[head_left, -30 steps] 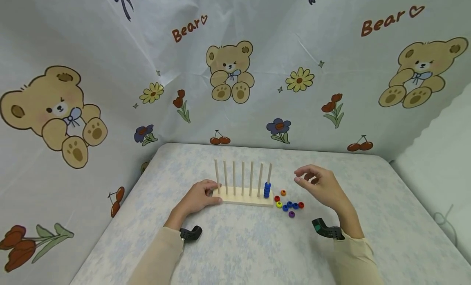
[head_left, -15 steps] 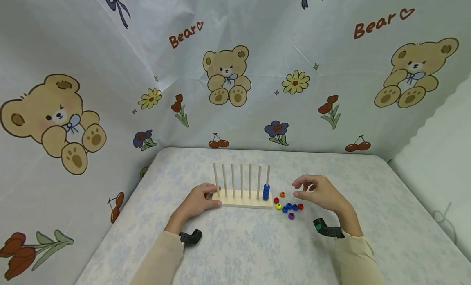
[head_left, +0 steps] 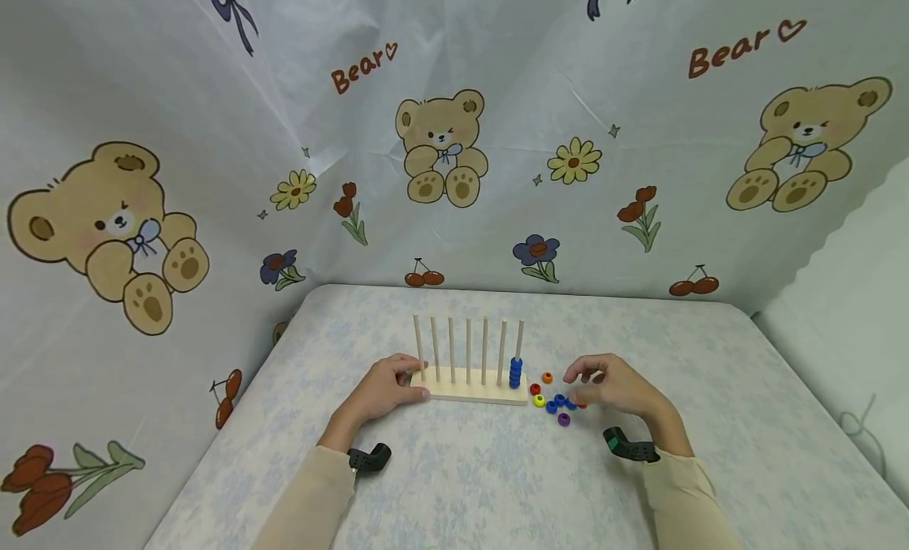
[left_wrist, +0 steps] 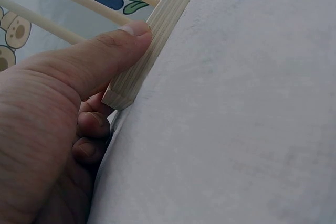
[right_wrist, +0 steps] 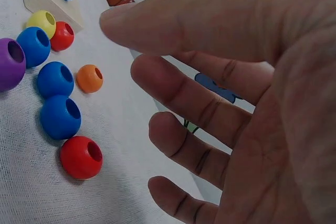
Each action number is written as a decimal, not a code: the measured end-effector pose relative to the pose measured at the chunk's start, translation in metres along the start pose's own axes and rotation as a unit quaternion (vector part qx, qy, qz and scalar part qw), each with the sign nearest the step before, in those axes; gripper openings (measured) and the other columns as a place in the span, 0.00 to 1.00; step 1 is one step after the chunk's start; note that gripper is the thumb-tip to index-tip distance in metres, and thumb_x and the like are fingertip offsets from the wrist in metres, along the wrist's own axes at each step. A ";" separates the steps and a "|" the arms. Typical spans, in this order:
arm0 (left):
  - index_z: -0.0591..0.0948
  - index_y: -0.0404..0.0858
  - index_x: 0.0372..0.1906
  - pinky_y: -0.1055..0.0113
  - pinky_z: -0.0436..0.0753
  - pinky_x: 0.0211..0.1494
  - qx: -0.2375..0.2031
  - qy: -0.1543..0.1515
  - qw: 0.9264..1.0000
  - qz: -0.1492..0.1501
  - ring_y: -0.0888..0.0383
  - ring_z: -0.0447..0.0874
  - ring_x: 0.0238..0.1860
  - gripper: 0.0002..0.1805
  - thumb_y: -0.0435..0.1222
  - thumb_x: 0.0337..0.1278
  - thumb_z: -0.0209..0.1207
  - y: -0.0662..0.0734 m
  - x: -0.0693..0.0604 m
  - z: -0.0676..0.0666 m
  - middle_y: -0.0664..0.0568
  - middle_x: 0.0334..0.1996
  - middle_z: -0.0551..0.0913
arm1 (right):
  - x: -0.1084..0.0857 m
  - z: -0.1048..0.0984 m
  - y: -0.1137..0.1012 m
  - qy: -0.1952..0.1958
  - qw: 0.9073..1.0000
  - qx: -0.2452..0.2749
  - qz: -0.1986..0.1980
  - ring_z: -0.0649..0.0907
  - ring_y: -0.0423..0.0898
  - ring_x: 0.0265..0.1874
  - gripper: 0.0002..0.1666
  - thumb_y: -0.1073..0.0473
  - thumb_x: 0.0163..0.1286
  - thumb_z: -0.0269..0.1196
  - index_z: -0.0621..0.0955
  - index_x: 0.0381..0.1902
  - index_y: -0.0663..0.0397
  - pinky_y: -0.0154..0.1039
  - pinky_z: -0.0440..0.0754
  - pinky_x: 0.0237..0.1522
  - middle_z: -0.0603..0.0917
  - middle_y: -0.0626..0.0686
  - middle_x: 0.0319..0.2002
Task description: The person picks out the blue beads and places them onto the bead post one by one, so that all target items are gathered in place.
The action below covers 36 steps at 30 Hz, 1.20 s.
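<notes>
My left hand (head_left: 381,388) grips the left end of a wooden peg stand (head_left: 469,389), its thumb along the front edge of the base (left_wrist: 152,40). Several thin upright rods rise from the base, and blue beads (head_left: 514,373) are stacked on the rightmost one. Over the loose beads to the right hovers my right hand (head_left: 616,386), fingers loosely bent and apart, nothing between them. Below it in the right wrist view lie an orange bead (right_wrist: 90,78), a red bead (right_wrist: 81,157), blue beads (right_wrist: 60,117), a yellow bead (right_wrist: 41,23) and a purple bead (right_wrist: 9,64).
A pale, blue-mottled cloth covers the table (head_left: 454,479). Behind it hangs a white sheet (head_left: 511,218) printed with bears and flowers. A thin cable (head_left: 862,432) shows at the far right. Each wrist wears a black camera mount (head_left: 630,445).
My right hand has come down toward the loose beads, its thumb now overlapping the rightmost ones in the head view. The left hand keeps its grip on the stand.
</notes>
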<state>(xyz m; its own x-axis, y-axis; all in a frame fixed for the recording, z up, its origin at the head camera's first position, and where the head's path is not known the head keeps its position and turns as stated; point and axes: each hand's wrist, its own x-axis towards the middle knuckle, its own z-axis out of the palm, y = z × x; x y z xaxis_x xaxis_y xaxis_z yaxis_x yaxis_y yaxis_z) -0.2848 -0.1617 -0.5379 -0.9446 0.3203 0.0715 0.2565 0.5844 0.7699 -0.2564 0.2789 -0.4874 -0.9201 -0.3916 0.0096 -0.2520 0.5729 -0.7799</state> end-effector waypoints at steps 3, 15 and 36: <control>0.84 0.60 0.56 0.65 0.71 0.37 0.002 0.000 1.000 -0.001 0.58 0.71 0.35 0.28 0.53 0.46 0.75 -0.001 0.000 0.001 0.65 0.48 0.81 | 0.001 0.001 0.003 -0.005 1.000 -0.004 0.007 0.75 0.49 0.40 0.13 0.59 0.56 0.75 0.86 0.40 0.53 0.42 0.74 0.40 0.85 0.55 0.41; 0.84 0.59 0.57 0.66 0.70 0.37 0.002 0.000 1.000 -0.004 0.58 0.71 0.35 0.28 0.53 0.46 0.75 0.000 0.000 0.000 0.65 0.47 0.81 | 0.006 0.005 0.016 -0.012 0.999 -0.011 0.038 0.73 0.51 0.39 0.15 0.59 0.51 0.77 0.86 0.38 0.51 0.43 0.70 0.38 0.86 0.53 0.39; 0.85 0.53 0.58 0.66 0.70 0.37 -0.014 0.001 1.000 -0.002 0.58 0.70 0.34 0.30 0.51 0.46 0.76 0.007 -0.003 -0.002 0.62 0.46 0.82 | 0.007 0.013 0.023 -0.030 0.997 -0.024 0.070 0.80 0.47 0.38 0.18 0.61 0.47 0.79 0.86 0.37 0.50 0.44 0.76 0.47 0.87 0.48 0.39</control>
<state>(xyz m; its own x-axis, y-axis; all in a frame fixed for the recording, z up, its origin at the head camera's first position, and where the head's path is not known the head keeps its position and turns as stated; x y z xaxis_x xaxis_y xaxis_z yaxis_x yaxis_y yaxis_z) -0.2805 -0.1599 -0.5319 -0.9464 0.3155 0.0693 0.2460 0.5650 0.7876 -0.2650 0.2794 -0.5134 -0.9281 -0.3466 -0.1362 -0.1372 0.6583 -0.7402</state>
